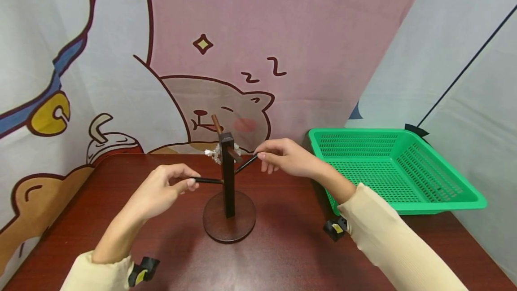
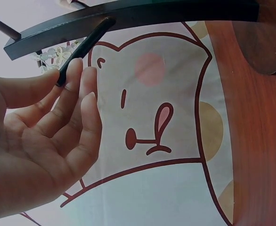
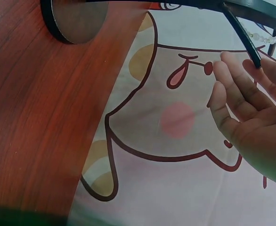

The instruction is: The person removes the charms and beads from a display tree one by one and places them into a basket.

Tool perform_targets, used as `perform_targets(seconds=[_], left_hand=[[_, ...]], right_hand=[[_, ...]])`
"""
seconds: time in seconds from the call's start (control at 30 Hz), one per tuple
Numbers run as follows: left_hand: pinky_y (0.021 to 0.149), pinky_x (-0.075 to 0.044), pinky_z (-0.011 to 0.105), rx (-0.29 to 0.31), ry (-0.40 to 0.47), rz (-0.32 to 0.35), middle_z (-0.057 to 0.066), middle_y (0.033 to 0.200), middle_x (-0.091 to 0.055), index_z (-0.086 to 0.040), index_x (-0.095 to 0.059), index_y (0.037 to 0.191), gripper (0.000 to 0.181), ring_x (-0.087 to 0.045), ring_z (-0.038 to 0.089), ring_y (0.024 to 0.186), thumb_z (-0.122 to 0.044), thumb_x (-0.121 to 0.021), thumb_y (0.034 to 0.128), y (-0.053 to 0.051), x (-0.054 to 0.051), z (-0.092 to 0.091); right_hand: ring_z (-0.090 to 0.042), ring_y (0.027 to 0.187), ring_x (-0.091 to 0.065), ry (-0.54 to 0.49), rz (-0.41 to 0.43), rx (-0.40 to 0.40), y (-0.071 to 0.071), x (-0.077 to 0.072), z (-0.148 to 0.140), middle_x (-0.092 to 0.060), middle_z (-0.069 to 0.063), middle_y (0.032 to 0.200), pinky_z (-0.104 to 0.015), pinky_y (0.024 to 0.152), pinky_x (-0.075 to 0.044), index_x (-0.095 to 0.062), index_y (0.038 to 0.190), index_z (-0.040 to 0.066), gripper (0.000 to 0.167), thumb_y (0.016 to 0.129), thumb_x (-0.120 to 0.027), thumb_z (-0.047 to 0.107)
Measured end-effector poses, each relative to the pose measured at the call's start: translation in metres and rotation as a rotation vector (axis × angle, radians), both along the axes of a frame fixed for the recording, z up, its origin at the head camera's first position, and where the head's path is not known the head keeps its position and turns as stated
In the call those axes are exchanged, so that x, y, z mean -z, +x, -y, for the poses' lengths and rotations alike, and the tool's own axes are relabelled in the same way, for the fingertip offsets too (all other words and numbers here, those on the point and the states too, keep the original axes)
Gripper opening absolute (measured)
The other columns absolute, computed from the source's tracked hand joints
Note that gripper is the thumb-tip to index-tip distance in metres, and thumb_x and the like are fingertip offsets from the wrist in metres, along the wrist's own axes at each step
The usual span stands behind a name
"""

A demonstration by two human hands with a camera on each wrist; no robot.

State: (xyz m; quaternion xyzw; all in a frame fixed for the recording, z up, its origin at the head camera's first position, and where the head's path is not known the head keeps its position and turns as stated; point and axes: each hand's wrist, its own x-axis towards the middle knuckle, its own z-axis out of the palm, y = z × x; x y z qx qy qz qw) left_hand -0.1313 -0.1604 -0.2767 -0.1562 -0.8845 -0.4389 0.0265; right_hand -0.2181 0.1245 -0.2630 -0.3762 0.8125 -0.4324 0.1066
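A dark wooden stand rises upright from a round base on the table. My left hand pinches the end of a black peg on the post's left side between thumb and fingers. On the other side, my right hand pinches the tip of a second black peg. Brown upper pegs stick out near the post's top. A string of clear beads hangs around there, partly hidden by the post. In the left wrist view these beads lie behind the held peg.
To the right stands a green plastic basket with slotted walls. Behind the reddish-brown table hangs a cloth printed with cartoon animals. Small black devices sit at both wrists.
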Motion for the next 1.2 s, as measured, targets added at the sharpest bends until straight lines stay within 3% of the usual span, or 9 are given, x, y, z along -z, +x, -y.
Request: perform_targets(seconds=[0.33, 0.63, 0.97, 1.2], left_hand=[[0.062, -0.045, 0.029, -0.025, -0.001, -0.007, 0.001, 0.077, -0.066, -0.005, -0.067, 0.092, 0.011, -0.058, 0.015, 0.072, -0.001, -0.058, 0.0867, 0.001, 0.002, -0.001], [0.056, -0.039, 0.027, -0.112, -0.045, -0.104, 0.0, 0.076, -0.066, -0.005, -0.068, 0.093, 0.013, -0.061, 0.014, 0.072, 0.0, -0.057, 0.0868, -0.002, 0.003, -0.009], [0.056, -0.041, 0.028, -0.086, -0.053, -0.117, 0.002, 0.074, -0.066, -0.003, -0.068, 0.093, 0.013, -0.058, 0.013, 0.067, 0.001, -0.057, 0.0861, -0.02, 0.003, -0.009], [0.063, -0.043, 0.031, -0.082, -0.034, -0.121, 0.006, 0.075, -0.067, -0.001, -0.068, 0.097, 0.014, -0.062, 0.02, 0.072, 0.0, -0.058, 0.087, -0.034, 0.005, -0.011]], right_hand=[[-0.023, 0.066, -0.061, -0.002, -0.011, 0.02, 0.001, 0.003, 0.0, -0.064, -0.008, 0.073, -0.046, 0.065, -0.049, -0.06, 0.106, -0.002, 0.019, 0.093, -0.051, 0.009], [-0.021, 0.066, -0.061, -0.008, -0.04, 0.018, 0.006, 0.002, -0.004, -0.064, -0.008, 0.073, -0.045, 0.065, -0.048, -0.062, 0.104, -0.001, 0.017, 0.093, -0.052, 0.009], [-0.019, 0.065, -0.061, -0.006, -0.083, 0.006, 0.013, 0.001, -0.012, -0.062, -0.006, 0.073, -0.039, 0.064, -0.049, -0.062, 0.098, 0.0, 0.012, 0.092, -0.054, 0.007], [-0.017, 0.067, -0.061, 0.006, -0.085, 0.025, 0.019, 0.001, -0.014, -0.063, -0.003, 0.074, -0.033, 0.063, -0.048, -0.063, 0.096, 0.003, 0.011, 0.091, -0.055, 0.009]])
